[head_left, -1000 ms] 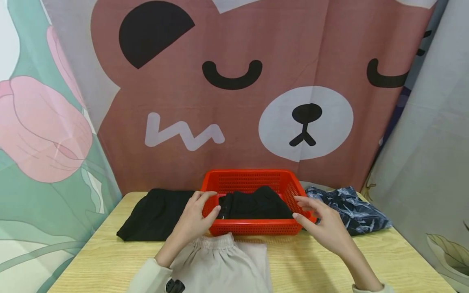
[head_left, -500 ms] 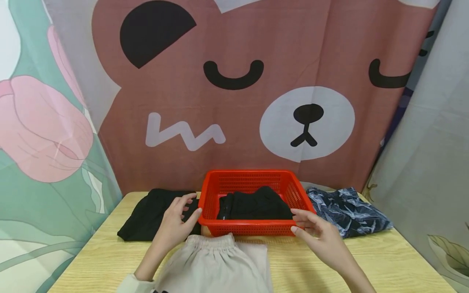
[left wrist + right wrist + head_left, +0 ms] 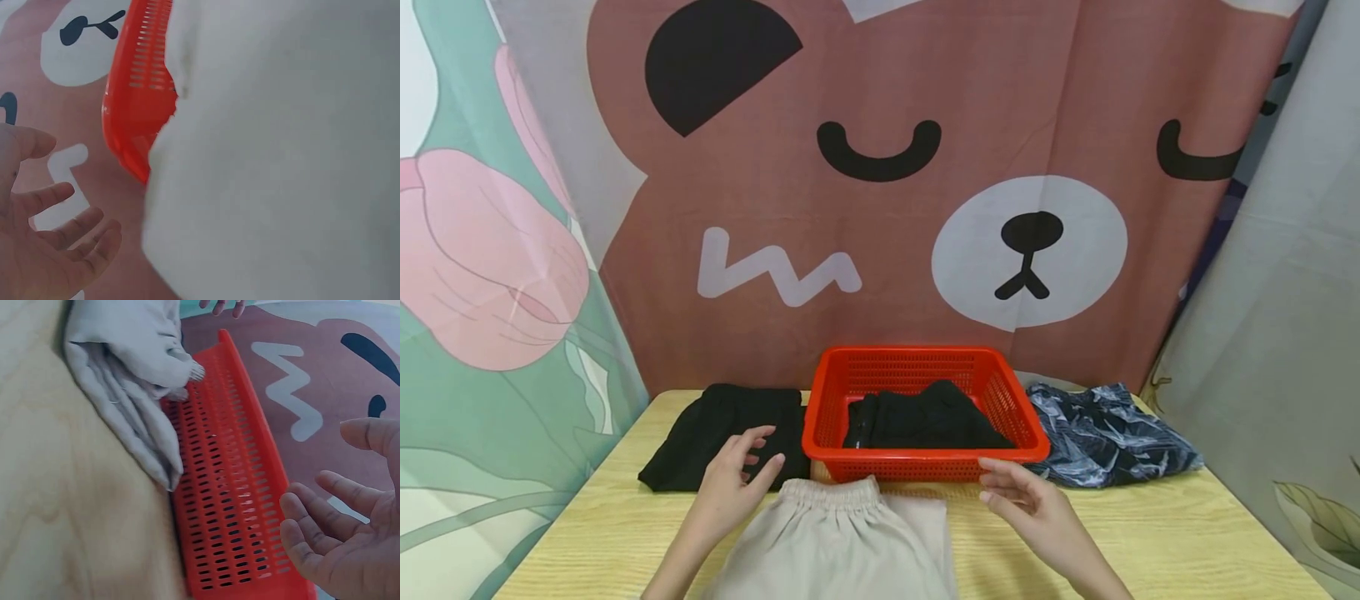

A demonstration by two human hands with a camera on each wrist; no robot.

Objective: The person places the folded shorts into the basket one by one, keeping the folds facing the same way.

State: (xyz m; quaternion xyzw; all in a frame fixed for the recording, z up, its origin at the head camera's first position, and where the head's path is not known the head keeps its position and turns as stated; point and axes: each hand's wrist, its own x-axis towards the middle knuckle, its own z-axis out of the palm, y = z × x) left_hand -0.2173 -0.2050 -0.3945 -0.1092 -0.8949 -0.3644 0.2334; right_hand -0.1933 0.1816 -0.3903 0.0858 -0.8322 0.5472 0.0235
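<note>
In the head view a red plastic basket stands at the back of the table with a folded black garment inside. Beige elastic-waist pants lie in front of it. My left hand, fingers loosely bent and holding nothing, hovers by the left side of the pants, before another folded black garment. Near the basket's front right is my right hand, also holding nothing; its fingers are relaxed. The right wrist view shows the right hand beside the basket's perforated wall.
A folded blue-and-black patterned garment lies right of the basket. The wooden table backs onto a hanging cloth with a bear print. Pale fabric blocks much of the left wrist view.
Both hands have drawn back from the basket toward the front of the table, the left one moving left and down. The basket and garments stay essentially in place.
</note>
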